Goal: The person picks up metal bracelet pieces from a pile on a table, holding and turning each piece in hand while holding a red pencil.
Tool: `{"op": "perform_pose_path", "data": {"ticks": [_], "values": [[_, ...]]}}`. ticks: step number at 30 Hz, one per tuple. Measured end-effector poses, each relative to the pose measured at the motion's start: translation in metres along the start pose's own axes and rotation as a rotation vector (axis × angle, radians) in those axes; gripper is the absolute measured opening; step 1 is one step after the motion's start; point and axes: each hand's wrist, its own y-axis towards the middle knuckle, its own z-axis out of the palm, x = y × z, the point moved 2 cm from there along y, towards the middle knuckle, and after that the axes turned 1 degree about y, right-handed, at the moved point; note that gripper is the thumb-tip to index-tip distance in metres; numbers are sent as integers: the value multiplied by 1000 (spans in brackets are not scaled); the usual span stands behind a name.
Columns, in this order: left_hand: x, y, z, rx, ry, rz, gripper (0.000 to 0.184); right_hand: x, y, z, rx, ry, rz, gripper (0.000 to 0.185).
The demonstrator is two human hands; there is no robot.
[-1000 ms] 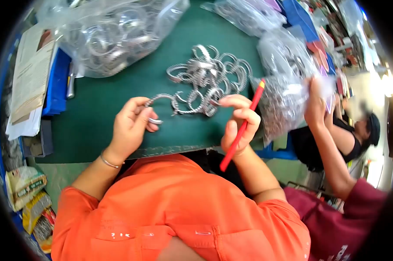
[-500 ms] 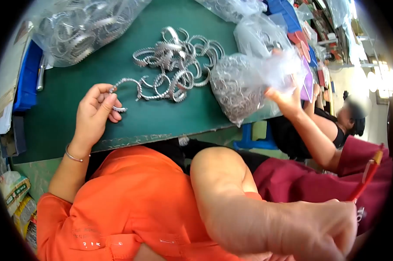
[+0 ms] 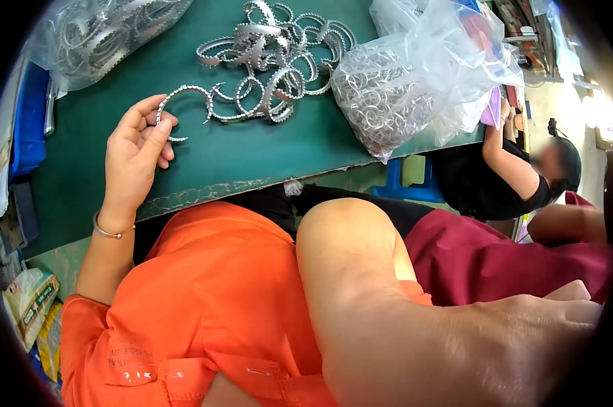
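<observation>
My left hand [image 3: 138, 139], with a metal bangle on its wrist, pinches a silver open cuff [image 3: 184, 88] with a toothed or beaded edge between thumb and fingers. It is above the green table [image 3: 252, 159], left of a loose pile of similar cuffs [image 3: 262, 61]. The held cuff's far side is close to the pile; whether they touch I cannot tell. My right hand [image 3: 510, 346] is large and near the camera at the lower right, away from the table. Its fingers are mostly hidden or cut off, so what it holds, if anything, does not show.
A clear plastic bag full of small metal rings [image 3: 381, 95] stands at the table's right. Another bag of cuffs [image 3: 109, 41] lies at upper left, above a blue bin [image 3: 29, 129]. A person in maroon [image 3: 469, 251] and one in black [image 3: 486, 176] sit at right.
The co-worker's hand has left the bag of rings, which now sits open. The red pen near my right hand is out of sight. My left hand still grips the cuff; the view has shifted slightly.
</observation>
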Motion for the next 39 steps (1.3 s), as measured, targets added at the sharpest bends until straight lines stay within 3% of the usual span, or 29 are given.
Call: {"op": "perform_pose_path", "data": {"ticks": [9, 18, 20, 23, 26, 28, 32, 33, 34, 36, 38, 39], "values": [[0, 0, 0, -1, 6, -11, 32, 64, -28, 85, -302, 389, -152, 41], [-5, -4, 1, -24, 49, 46, 34, 16, -7, 70, -611, 412, -136, 28], [-6, -5, 0, -35, 109, 114, 35, 18, -13, 55, -607, 330, -157, 25], [-8, -3, 0, -66, 187, 223, 35, 16, -15, 50, -678, -92, -289, 26], [-26, -4, -1, -87, 271, 271, 33, -9, 0, 40, -494, -661, -434, 11], [-45, -4, 3, -55, 265, 301, 31, -19, 6, 36, -360, -761, -316, 18], [-104, 3, 23, 64, 239, 703, 27, -29, 3, 34, -65, -997, -101, 31], [-120, 8, 33, 37, 285, 843, 27, -25, -1, 36, -70, -1003, -171, 31], [-141, 13, 43, 122, 404, 1061, 26, -21, -6, 39, -76, -1011, -240, 30], [-162, 16, 80, 351, 357, 1307, 24, -14, -15, 39, -13, -971, -192, 31], [-176, 15, 117, 630, 317, 1270, 22, -14, -24, 39, -25, -944, -140, 31], [-174, 22, 132, 576, 381, 1341, 18, -16, -29, 37, -69, -978, -160, 31]]}}
